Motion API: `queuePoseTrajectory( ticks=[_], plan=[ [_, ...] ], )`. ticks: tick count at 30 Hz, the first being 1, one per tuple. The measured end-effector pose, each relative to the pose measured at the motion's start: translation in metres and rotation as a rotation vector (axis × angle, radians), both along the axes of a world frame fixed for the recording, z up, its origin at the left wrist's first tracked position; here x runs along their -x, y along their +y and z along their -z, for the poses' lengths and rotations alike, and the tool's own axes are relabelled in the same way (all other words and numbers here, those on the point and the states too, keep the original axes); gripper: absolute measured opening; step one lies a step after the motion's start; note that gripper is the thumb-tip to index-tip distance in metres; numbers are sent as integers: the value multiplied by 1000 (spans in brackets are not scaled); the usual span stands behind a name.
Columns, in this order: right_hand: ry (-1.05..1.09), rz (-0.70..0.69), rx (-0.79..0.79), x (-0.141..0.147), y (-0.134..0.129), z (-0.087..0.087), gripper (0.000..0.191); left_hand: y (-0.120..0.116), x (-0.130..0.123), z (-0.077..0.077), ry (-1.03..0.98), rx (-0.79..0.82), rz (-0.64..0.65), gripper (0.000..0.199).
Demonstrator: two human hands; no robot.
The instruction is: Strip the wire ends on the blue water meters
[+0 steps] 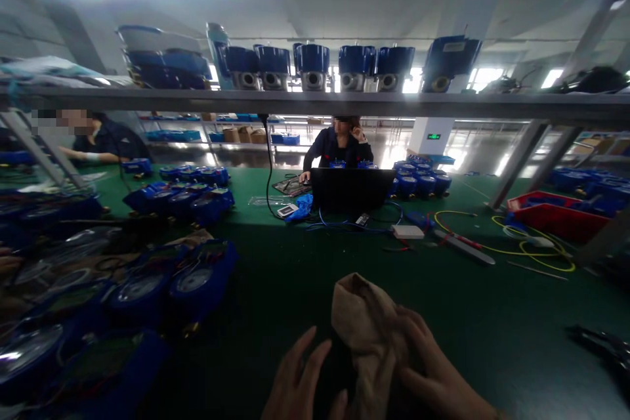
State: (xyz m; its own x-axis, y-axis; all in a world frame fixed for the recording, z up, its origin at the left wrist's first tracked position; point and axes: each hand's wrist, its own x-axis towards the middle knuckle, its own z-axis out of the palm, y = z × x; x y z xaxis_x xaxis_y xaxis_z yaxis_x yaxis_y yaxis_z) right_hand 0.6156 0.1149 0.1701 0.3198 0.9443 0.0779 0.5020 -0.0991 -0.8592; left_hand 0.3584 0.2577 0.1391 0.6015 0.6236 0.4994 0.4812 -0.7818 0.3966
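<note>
My right hand [433,371] is closed on a crumpled tan cloth [361,318], which rises above the green tabletop with a folded upper end. Just left of the cloth is my left hand [298,380], its fingers apart and nothing between them. The lower part of the cloth and both wrists run toward the bottom edge of the view. Blue-cased meters [201,282] with round dials lie to the left of my hands, several of them close together.
A laptop [352,189] stands across the table, with a seated person [339,144] behind it. Yellow cable [524,252] and a red bin [556,216] lie at the right. Overhead, a shelf [315,104] carries blue housings [315,62]. Another person [111,141] sits far left.
</note>
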Motion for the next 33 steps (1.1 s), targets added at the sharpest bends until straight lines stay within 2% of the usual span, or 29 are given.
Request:
queuePoseTrajectory(
  ticks=[3,5,7,9,11,14,16,21,27,31,33],
  plan=[
    [56,122,-127,-28,18,2,36,5,-39,-28,78,168,129,64],
    [-71,268,-200,-57,43,1,35,5,-71,-46,126,242,194,77],
    [-220,335,-236,-92,79,-1,36,-1,-106,-56,165,262,228,92],
    [-388,369,-247,-128,119,-5,40,-9,-138,-53,190,264,282,104],
    [-532,365,-211,-159,160,-7,46,-17,-165,-41,202,247,348,106],
    [-685,315,-104,-191,208,-6,45,-20,-189,-24,208,193,397,87],
    [-747,276,-29,-205,228,-2,38,-16,-196,-22,209,172,415,72],
    [-826,238,24,-223,245,11,31,7,-208,-36,200,167,534,56],
    [-837,391,-2,-235,250,24,34,38,-240,-32,160,117,492,51],
    [-835,444,2,-240,253,29,35,66,-259,-29,140,55,418,51],
    [-836,466,4,-242,255,30,36,82,-265,-29,139,39,423,51]
  ],
)
